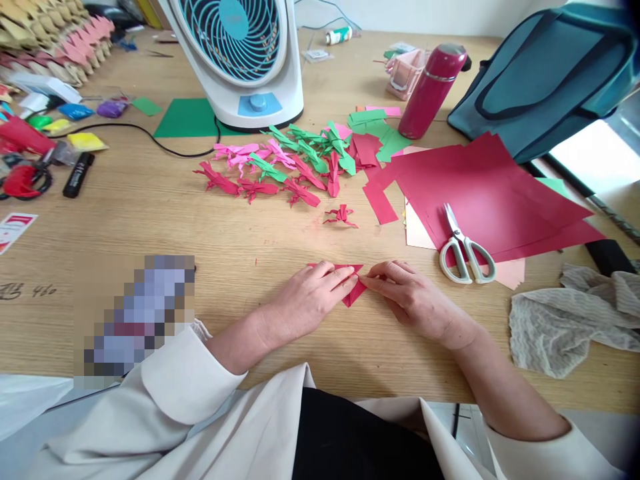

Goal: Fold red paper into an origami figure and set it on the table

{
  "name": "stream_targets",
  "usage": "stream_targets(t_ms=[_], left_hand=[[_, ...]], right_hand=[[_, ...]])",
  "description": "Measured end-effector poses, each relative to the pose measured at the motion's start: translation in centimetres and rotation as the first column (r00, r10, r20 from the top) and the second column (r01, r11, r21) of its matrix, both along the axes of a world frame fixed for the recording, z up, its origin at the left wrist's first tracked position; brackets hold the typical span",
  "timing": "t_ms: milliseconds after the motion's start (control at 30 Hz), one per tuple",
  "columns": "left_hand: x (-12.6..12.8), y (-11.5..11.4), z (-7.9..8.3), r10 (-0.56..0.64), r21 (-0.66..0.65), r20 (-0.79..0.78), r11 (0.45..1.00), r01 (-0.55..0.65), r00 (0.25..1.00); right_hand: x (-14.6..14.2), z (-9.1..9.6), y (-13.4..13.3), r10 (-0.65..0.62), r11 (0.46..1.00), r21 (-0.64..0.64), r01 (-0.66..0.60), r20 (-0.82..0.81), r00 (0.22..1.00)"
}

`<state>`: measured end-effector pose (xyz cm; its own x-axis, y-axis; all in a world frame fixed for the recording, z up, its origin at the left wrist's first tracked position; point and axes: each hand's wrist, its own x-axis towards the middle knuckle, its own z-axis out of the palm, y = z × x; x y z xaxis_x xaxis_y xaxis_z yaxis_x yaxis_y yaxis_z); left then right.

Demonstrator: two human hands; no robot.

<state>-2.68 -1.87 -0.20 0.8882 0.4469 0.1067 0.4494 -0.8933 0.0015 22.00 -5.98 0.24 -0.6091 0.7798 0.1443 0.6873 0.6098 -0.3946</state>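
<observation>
A small piece of red paper (354,295), folded to a triangle with its tip toward me, lies on the table under my fingers. My left hand (313,293) holds it down, fingertips on its upper face. From the other side my right hand (413,297) pinches its right edge between thumb and forefinger. Just beyond the hands sits a small red folded paper figure (341,215) with thin legs. Behind it is a heap of folded paper animals, with red ones (257,190), green ones (305,147) and pink ones (240,157).
White-handled scissors (463,243) rest on large red paper sheets (490,193) to the right. Farther back stand a fan (255,110), a red flask (433,90) and a teal bag (540,80). A grey cloth (555,320) lies right, a black marker (79,175) left.
</observation>
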Motion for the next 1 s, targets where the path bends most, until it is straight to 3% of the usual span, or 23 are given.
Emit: stream_targets(t_ms=[533,1000], left_hand=[[-0.6,-0.1,0.2,-0.061,0.065,0.023,0.996,0.059,0.998],[-0.6,-0.8,0.9,-0.071,0.104,-0.075,0.991,0.078,0.995]], right_hand=[[0.7,0.6,-0.1,0.066,0.997,-0.027,-0.07,-0.103,0.992],[0.3,0.3,-0.3,0.097,0.992,0.073,-0.101,0.053,0.994]])
